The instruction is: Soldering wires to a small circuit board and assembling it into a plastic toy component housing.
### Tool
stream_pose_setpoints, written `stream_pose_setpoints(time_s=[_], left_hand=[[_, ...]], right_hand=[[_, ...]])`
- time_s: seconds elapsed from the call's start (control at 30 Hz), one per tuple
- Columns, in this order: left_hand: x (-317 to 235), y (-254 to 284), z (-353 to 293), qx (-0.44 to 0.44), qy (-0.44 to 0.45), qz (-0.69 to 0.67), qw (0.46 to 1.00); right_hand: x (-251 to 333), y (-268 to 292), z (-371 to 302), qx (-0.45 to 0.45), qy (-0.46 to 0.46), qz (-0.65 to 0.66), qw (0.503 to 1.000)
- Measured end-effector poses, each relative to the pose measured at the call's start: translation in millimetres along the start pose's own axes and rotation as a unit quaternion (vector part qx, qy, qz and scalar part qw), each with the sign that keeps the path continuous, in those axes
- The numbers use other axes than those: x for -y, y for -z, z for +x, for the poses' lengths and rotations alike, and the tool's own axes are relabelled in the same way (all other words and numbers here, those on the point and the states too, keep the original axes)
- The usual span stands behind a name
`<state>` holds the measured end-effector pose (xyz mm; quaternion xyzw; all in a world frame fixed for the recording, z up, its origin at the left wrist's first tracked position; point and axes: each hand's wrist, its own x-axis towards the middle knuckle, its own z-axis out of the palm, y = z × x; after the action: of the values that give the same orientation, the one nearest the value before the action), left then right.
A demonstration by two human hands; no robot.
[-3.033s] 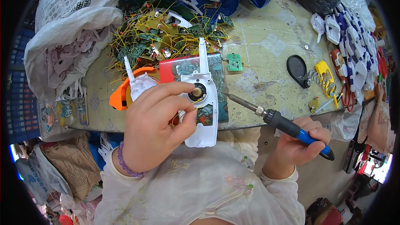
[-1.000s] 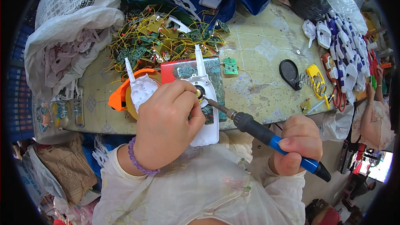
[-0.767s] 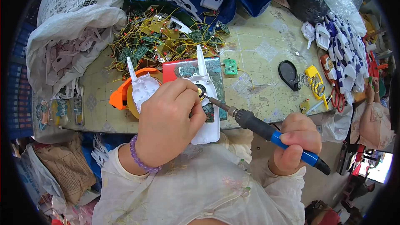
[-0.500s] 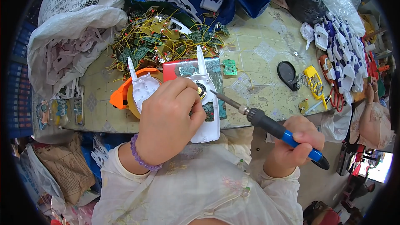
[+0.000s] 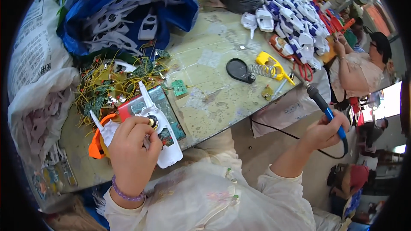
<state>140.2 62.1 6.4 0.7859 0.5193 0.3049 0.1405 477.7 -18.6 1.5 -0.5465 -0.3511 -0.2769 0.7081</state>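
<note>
My left hand (image 5: 136, 143), with a purple bead bracelet at the wrist, bends over a white plastic shell (image 5: 170, 152). Its thumb and forefinger are pinched together beside a round black-and-gold part (image 5: 153, 122) set in the shell; what they hold, if anything, is hidden. The shell lies on a red-edged block (image 5: 125, 109) with a green speckled top. Out past the table's front edge, my right hand (image 5: 324, 131) grips a blue-and-black soldering iron (image 5: 327, 112), tip pointing up and left. Another white shell (image 5: 108, 129) lies partly hidden behind my left hand, by an orange tool (image 5: 95, 146).
Tangled yellow-wired circuit boards (image 5: 105, 75) lie behind the block, near a single green board (image 5: 179, 87). A blue bag (image 5: 182, 0) holds white shells. A yellow iron stand (image 5: 278, 69) with a spring stands by red-handled scissors (image 5: 305, 72) and stacked white-and-purple casings (image 5: 295, 21). A co-worker (image 5: 364, 66) sits far right.
My right hand has carried the soldering iron away from the shell, off to the right past the table. The view has turned right. My left hand stays pinched at the shell.
</note>
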Motion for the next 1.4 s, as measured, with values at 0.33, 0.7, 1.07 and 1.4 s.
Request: stream_pose_setpoints(time_s=[0.33, 0.7, 1.07, 1.4], left_hand=[[6, -1, 0, 0.000, -0.024, -0.011, 1.000], [12, 2, 0, -0.011, -0.061, -0.025, 0.998], [37, 24, -12, -0.052, -0.115, -0.099, 0.987], [70, -9, -139, 0.205, 0.341, -0.556, 0.730]], right_hand=[[-57, -51, -19, 0.229, -0.128, -0.029, 0.965], [-31, -47, -121, 0.144, -0.303, 0.096, 0.937], [97, -69, -154, 0.513, 0.139, 0.182, 0.827], [92, -69, -160, 0.497, 0.110, 0.206, 0.836]])
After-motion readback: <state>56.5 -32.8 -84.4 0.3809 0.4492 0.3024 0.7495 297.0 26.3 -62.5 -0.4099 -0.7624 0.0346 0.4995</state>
